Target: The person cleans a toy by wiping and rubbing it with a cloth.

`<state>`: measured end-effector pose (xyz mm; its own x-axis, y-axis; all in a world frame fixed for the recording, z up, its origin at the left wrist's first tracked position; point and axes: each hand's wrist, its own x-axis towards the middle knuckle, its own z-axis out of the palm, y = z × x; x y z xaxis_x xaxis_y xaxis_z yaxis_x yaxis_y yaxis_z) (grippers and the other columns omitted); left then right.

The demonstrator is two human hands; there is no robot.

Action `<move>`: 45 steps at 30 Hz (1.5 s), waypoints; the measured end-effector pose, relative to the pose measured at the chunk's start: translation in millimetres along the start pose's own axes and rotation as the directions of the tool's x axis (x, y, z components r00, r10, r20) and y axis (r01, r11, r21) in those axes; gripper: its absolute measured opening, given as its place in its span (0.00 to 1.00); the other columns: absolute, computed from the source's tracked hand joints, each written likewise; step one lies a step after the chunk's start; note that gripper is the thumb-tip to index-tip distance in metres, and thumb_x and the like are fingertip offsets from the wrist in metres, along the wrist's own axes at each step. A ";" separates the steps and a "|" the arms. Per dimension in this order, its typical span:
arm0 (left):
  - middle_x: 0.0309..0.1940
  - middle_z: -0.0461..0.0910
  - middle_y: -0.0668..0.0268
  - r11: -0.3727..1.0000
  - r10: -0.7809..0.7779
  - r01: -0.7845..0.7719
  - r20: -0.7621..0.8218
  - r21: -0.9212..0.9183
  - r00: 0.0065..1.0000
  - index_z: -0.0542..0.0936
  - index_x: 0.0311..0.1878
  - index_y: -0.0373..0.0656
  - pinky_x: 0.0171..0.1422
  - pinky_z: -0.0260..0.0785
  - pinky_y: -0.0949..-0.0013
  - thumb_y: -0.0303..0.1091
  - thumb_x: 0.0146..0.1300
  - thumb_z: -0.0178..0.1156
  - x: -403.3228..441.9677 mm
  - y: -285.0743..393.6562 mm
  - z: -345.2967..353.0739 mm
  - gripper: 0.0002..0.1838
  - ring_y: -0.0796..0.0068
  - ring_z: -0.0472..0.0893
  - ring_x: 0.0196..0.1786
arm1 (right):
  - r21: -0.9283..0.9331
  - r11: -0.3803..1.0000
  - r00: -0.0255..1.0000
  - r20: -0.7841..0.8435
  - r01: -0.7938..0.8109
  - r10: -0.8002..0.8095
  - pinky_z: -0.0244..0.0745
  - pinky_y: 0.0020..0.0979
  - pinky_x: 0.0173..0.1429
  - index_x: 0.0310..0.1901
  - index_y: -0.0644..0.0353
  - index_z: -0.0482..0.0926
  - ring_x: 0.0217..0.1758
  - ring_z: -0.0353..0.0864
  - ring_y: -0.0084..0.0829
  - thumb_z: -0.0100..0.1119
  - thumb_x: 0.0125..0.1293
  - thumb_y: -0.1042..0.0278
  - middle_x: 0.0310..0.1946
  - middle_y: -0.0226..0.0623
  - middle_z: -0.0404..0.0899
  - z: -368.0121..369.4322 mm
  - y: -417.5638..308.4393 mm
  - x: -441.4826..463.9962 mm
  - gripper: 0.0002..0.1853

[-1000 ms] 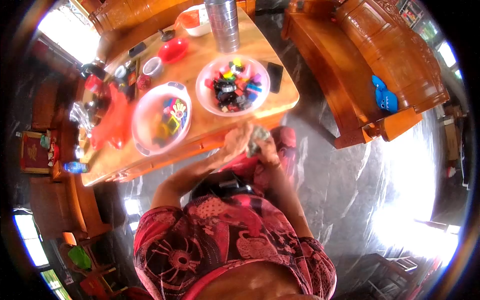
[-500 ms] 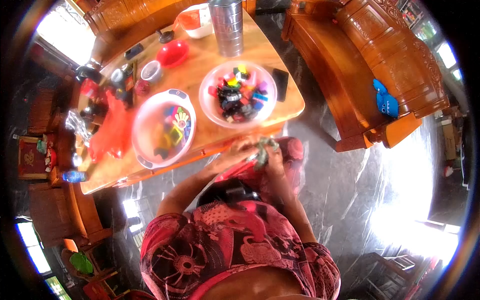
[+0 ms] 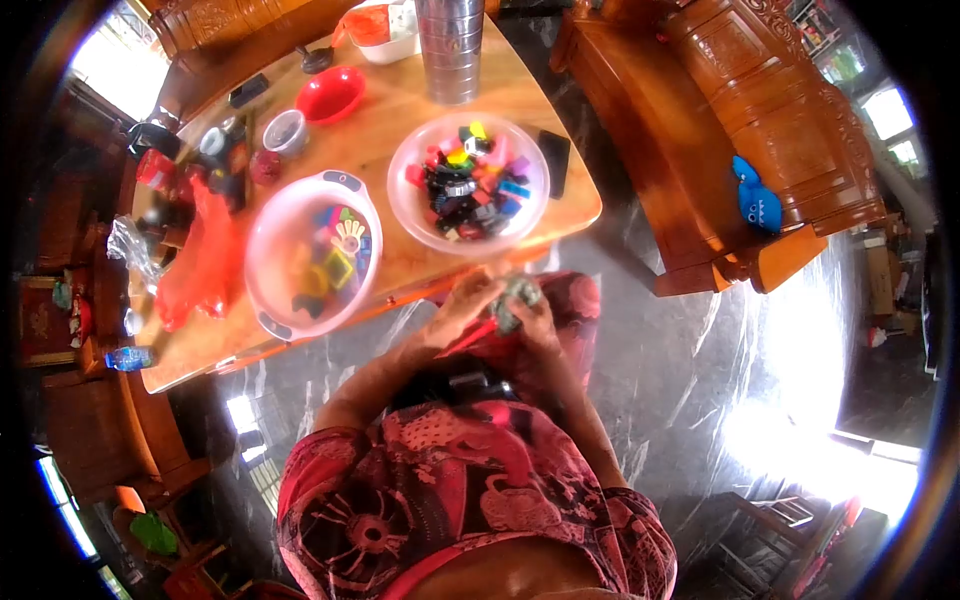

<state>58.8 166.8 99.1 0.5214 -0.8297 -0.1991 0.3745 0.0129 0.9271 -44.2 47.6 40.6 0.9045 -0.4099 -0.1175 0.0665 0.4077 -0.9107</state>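
Observation:
Over my lap, just below the table's front edge, my right hand [image 3: 533, 325] is closed round a crumpled grey-green cloth [image 3: 512, 300]. My left hand [image 3: 466, 308] is beside it, its fingers curled against the cloth's left side. Whatever those left fingers hold is too small or hidden to make out. Beyond my hands, a clear pinkish tub [image 3: 402, 215] on the table contains many coloured toy blocks [image 3: 480, 190]. To its left stands a white-rimmed basin [image 3: 258, 235] with a few colourful plastic toys [image 3: 340, 265] at its right side.
The wooden table [image 3: 385, 150] also bears a red bowl [image 3: 331, 95], a tall metal container [image 3: 450, 55], a dark phone [image 3: 554, 163] and a red plastic bag [image 3: 200, 265]. A wooden bench [image 3: 655, 150] with a blue toy [image 3: 758, 205] stands to the right.
The whole view has shifted slightly left. The cloth looks more bunched up in my right hand, and my left fingers have drawn back a little from over it.

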 end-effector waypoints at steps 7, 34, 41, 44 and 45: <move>0.22 0.70 0.68 0.948 0.217 -0.183 -0.112 0.261 0.970 0.72 0.39 0.40 0.28 0.62 0.70 0.43 0.61 0.58 -6.7 0.8 13.3 0.15 0.75 0.70 0.25 | 0.133 0.989 0.998 0.015 -0.058 0.057 0.71 0.24 0.39 0.52 0.59 0.70 0.36 0.74 0.21 0.58 0.59 0.72 0.36 0.28 0.75 -5.3 4.2 0.5 0.19; 0.38 0.78 0.65 0.907 -0.143 0.112 -0.047 -0.405 0.989 0.76 0.50 0.38 0.37 0.72 0.71 0.36 0.62 0.55 0.8 -29.9 -12.3 0.16 0.80 0.77 0.37 | 0.134 0.987 0.994 0.068 -0.094 0.085 0.71 0.25 0.43 0.59 0.62 0.63 0.40 0.74 0.24 0.58 0.56 0.76 0.41 0.32 0.76 -3.8 -12.7 -1.3 0.28; 0.35 0.78 0.67 0.923 -0.221 0.197 -0.039 -0.331 0.974 0.79 0.44 0.38 0.36 0.67 0.77 0.33 0.60 0.57 -3.7 -28.8 -10.1 0.11 0.82 0.75 0.34 | -0.048 0.998 0.999 -0.006 -0.043 0.042 0.72 0.25 0.42 0.51 0.64 0.71 0.38 0.75 0.23 0.58 0.56 0.76 0.37 0.31 0.77 -3.3 -13.3 -3.2 0.19; 0.33 0.77 0.69 0.862 -0.197 0.222 0.102 -0.456 0.975 0.78 0.41 0.38 0.36 0.65 0.77 0.32 0.60 0.57 -4.6 -34.7 -14.9 0.10 0.82 0.74 0.33 | -0.117 0.993 0.997 -0.081 0.009 -0.019 0.70 0.22 0.40 0.42 0.62 0.75 0.36 0.73 0.20 0.58 0.58 0.74 0.34 0.27 0.77 -1.2 -10.3 -0.6 0.10; 0.33 0.77 0.69 0.839 -0.209 0.232 0.103 -0.492 0.972 0.78 0.41 0.38 0.36 0.65 0.76 0.32 0.61 0.56 -5.6 -32.6 -13.3 0.09 0.82 0.74 0.34 | -0.109 0.994 0.994 -0.106 -0.001 -0.010 0.70 0.22 0.38 0.41 0.61 0.75 0.34 0.73 0.19 0.58 0.58 0.75 0.33 0.27 0.77 -1.3 -9.3 0.1 0.09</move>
<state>53.9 178.4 65.7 0.3498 -0.8670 -0.3548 0.8126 0.0924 0.5755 -45.3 42.7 48.5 0.8539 -0.4985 -0.1494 0.0192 0.3169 -0.9483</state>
